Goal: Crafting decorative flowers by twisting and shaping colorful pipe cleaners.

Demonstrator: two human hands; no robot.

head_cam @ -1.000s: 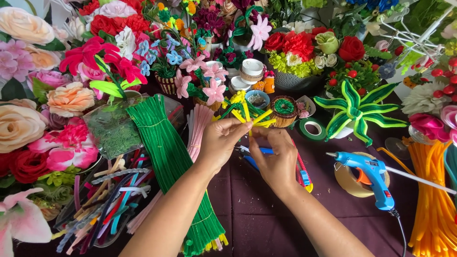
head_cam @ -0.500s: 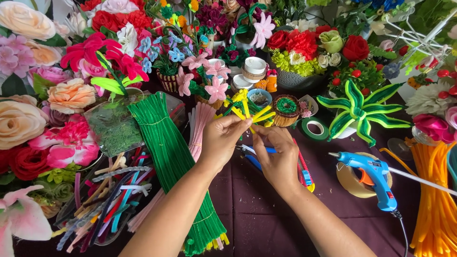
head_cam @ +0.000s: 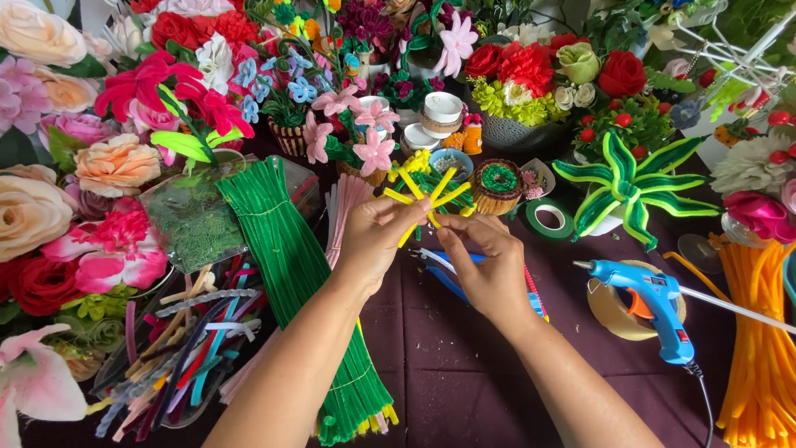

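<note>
Yellow pipe-cleaner cluster (head_cam: 424, 197), held above the dark purple tablecloth (head_cam: 431, 348) at the centre of the head view: several short yellow stems fan outward from one gathered base, so the bundling and spreading of the stems appears done, while the base looks unfinished, with no wrapping or glue visible on it. The left hand (head_cam: 377, 241) closes around the lower part of the cluster, fingers curled and thumb pressing the stems together; the splayed tips rise clear of its knuckles. The right hand (head_cam: 485, 261) meets the cluster from the other side, thumb and forefinger pinched narrowly on one stem near the base, remaining fingers loosely folded. The cluster thus lies between both sets of fingertips, touching each. Nearby supplies rest untouched: the green pipe-cleaner bundle (head_cam: 290, 265) beside the left forearm, the roll of green floral tape (head_cam: 549, 220) just beyond the right hand, and the blue glue gun (head_cam: 651, 303) to the right, well apart from both hands.
</note>
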